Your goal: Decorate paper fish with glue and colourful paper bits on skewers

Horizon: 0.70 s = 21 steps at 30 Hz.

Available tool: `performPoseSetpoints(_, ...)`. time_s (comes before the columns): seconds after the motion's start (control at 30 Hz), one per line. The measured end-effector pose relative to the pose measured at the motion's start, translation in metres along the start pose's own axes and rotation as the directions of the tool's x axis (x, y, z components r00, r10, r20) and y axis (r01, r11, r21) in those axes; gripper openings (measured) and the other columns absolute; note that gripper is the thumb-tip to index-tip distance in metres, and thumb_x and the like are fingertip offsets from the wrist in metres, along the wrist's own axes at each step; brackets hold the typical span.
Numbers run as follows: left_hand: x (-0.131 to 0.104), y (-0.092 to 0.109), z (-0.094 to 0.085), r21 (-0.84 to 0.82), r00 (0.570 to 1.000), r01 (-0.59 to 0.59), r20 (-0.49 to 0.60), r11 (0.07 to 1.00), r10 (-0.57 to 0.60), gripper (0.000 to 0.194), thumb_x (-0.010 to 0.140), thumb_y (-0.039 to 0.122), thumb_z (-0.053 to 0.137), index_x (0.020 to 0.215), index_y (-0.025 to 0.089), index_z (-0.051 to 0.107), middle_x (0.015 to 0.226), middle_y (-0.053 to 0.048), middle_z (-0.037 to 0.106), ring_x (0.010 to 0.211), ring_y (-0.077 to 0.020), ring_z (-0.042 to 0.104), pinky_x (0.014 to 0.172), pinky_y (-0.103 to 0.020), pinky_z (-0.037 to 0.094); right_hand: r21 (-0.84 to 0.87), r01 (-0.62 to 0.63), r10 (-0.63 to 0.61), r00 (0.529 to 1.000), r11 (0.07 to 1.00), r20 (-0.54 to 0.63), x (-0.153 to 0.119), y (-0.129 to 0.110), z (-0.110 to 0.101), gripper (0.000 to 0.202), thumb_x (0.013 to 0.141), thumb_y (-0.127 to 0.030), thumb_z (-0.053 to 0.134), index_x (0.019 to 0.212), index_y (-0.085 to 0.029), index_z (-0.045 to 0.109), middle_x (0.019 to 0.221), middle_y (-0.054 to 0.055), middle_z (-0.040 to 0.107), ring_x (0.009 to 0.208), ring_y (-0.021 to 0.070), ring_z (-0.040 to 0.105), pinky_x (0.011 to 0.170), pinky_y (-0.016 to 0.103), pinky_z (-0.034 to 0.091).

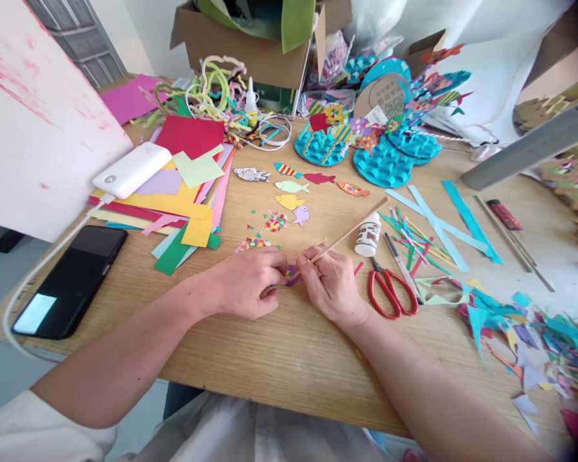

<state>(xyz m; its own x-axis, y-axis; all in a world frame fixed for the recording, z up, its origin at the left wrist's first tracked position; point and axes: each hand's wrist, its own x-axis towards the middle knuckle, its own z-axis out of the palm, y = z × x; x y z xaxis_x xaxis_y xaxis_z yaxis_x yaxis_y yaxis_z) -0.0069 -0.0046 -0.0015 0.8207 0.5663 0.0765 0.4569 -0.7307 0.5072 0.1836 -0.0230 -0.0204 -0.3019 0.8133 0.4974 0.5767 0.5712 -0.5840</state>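
Note:
A small purple paper piece [293,274], perhaps a fish, lies on the table between my hands, partly hidden by fingers. The curled fingers of my left hand [250,282] hold its left edge. My right hand [334,285] grips a thin wooden stick [351,230] like a pen, its lower end touching the purple piece. Just beyond my left hand are piles of coloured paper dots [274,222]. Several cut paper fish, among them a yellow fish [289,201] and a lilac fish [301,215], lie farther back. A white glue bottle [368,236] stands beyond my right hand.
Red-handled scissors [392,292] and a pen [402,263] lie right of my right hand, near paper strips [438,224] and scraps [525,340]. At left are a phone [72,279], a power bank [132,170] and stacked coloured paper [190,138]. Blue fish-decorated stands [383,168] and a cardboard box [245,51] stand behind.

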Motion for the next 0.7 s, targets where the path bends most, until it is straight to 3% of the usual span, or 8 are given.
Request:
performPoseSetpoints(0.23, 0.000, -0.001, 0.000, 0.018, 0.999, -0.009, 0.040, 1.000, 0.008, 0.031, 0.077, 0.014, 0.050, 0.099, 0.014, 0.071, 0.101, -0.009, 0.065, 0.099, -0.0230, 0.062, 0.089, -0.035, 0.049, -0.006, -0.012, 0.012, 1.000, 1.000, -0.019, 0.000, 0.002, 0.000, 0.025, 0.089, -0.017, 0.042, 0.065, -0.021, 0.048, 0.061, 0.003, 0.058, 0.057, 0.0146, 0.052, 0.060, 0.029, 0.042)
performPoseSetpoints(0.4, -0.001, 0.002, -0.002, 0.001, 1.000, 0.003, 0.005, 1.000, -0.003, 0.029, 0.078, 0.014, 0.051, 0.099, 0.015, 0.071, 0.103, -0.008, 0.065, 0.095, -0.0210, 0.063, 0.088, -0.034, 0.050, 0.048, -0.022, 0.026, 0.997, 0.999, -0.078, -0.002, 0.004, -0.001, 0.025, 0.091, -0.017, 0.042, 0.067, -0.021, 0.050, 0.061, 0.002, 0.058, 0.058, 0.0146, 0.054, 0.060, 0.029, 0.043)
performPoseSetpoints(0.7, -0.001, 0.000, -0.003, -0.013, 0.998, -0.010, -0.061, 1.000, 0.009, 0.025, 0.078, 0.013, 0.052, 0.094, 0.015, 0.072, 0.098, -0.007, 0.066, 0.087, -0.0177, 0.064, 0.081, -0.030, 0.051, 0.134, -0.199, 0.224, 0.952, 0.971, -0.208, -0.005, 0.011, -0.001, 0.027, 0.094, -0.026, 0.043, 0.071, -0.022, 0.055, 0.067, 0.001, 0.061, 0.063, 0.0149, 0.060, 0.066, 0.031, 0.047)
